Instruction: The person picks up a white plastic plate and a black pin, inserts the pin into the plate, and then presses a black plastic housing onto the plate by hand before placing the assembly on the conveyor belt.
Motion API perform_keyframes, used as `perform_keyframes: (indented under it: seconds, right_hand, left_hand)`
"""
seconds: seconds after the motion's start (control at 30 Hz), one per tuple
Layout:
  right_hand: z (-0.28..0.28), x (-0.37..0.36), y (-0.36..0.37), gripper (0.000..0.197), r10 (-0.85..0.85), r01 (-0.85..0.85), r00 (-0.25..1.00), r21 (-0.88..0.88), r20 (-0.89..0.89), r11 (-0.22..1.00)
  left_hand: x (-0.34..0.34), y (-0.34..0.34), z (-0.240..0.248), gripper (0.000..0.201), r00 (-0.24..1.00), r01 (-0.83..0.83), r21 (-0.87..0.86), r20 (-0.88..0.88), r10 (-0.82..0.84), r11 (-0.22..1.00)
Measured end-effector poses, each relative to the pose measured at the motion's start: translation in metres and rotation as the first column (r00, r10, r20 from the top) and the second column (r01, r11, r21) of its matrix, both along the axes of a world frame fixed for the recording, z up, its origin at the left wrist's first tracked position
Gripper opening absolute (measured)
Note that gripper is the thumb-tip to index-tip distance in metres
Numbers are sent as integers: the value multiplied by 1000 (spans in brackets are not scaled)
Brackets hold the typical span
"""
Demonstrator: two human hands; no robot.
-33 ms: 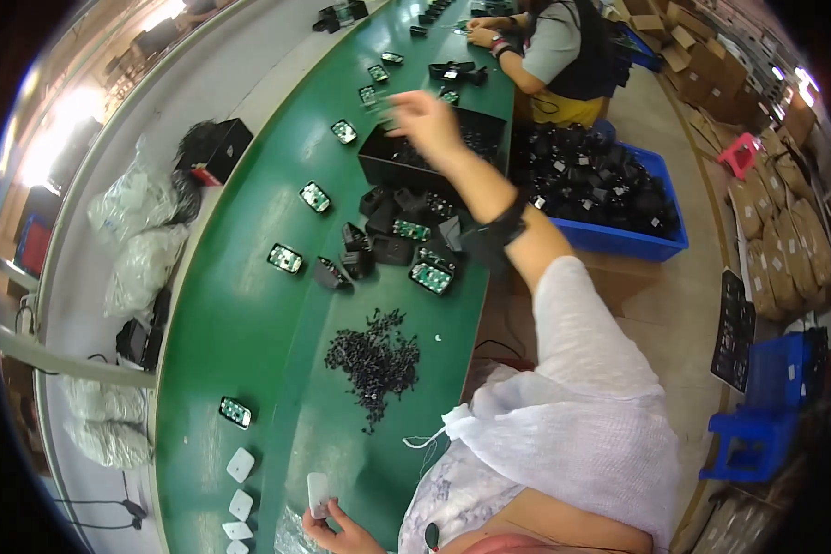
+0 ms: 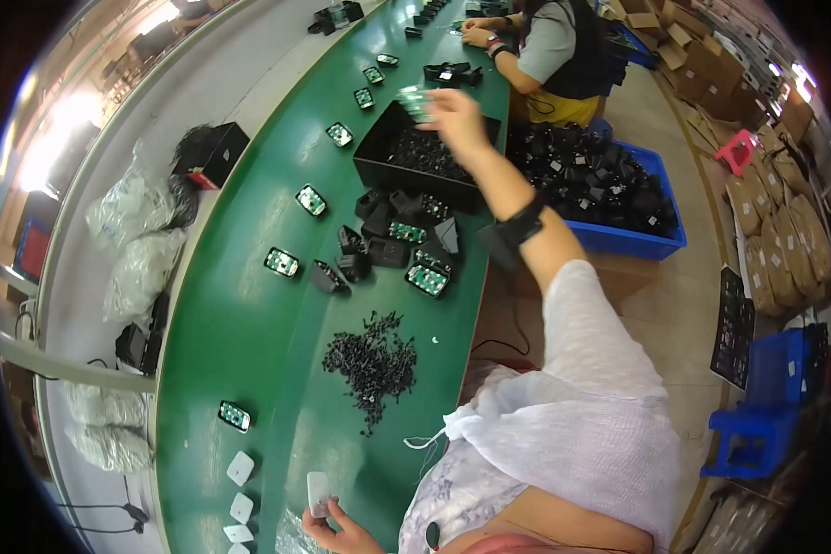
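My right hand point(image 2: 455, 117), blurred by motion, reaches over the black open box point(image 2: 379, 175). It pinches a green circuit board point(image 2: 413, 103), smeared too. Low in the view, my left hand point(image 2: 337, 533) holds a small white rounded plastic cover point(image 2: 319, 493) upright between thumb and fingers. Between the hands lies a heap of tiny black parts point(image 2: 371, 360), too small to name surely. Nearer the box sit black plastic housings point(image 2: 386, 251) and a green board in a shell point(image 2: 427, 279).
White covers point(image 2: 240, 468) and shells with boards point(image 2: 282, 262) line the green table's point(image 2: 212, 351) left side. A blue bin point(image 2: 619, 242) of black parts stands right of it. Beyond, a co-worker point(image 2: 549, 60) sits at the table. Clear plastic bags point(image 2: 138, 222) lie on the left ledge.
My right hand has moved slightly right with the circuit board, which now shows above the black box's far edge. My left hand stays still with the white cover.
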State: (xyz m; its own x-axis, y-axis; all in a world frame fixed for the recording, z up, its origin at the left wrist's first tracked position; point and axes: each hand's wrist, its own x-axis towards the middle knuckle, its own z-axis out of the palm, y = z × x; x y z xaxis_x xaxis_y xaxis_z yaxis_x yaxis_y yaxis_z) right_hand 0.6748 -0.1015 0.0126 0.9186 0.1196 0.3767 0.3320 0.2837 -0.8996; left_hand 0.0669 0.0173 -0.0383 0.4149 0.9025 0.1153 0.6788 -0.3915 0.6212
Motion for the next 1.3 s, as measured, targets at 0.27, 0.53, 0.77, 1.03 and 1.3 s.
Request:
perform_keyframes:
  seconds: [0.27, 0.53, 0.77, 1.03, 1.3]
  right_hand:
    - [-56, 85, -112, 22, -499, 478, 824, -144, -268, 866]
    - [-71, 187, -124, 43, -316, 196, 920, -423, -234, 885]
    - [-6, 131, -66, 29, -67, 119, 980, -285, 187, 951]
    - [49, -138, 66, 22, 614, -259, 711, -683, 344, 683]
    - [-38, -256, 124, 12, 906, -96, 150, -906, 396, 412]
  left_hand:
    - [19, 10, -40, 49, 955, 44, 29, 292, -51, 999]
    - [40, -26, -15, 23, 944, 50, 40, 324, -60, 998]
    - [33, -37, -9, 18, 746, -43, -339, 615, 256, 940]
    - [24, -14, -12, 32, 592, 54, -609, 658, 465, 792]
    - [5, -16, -12, 25, 567, 98, -680, 639, 521, 727]
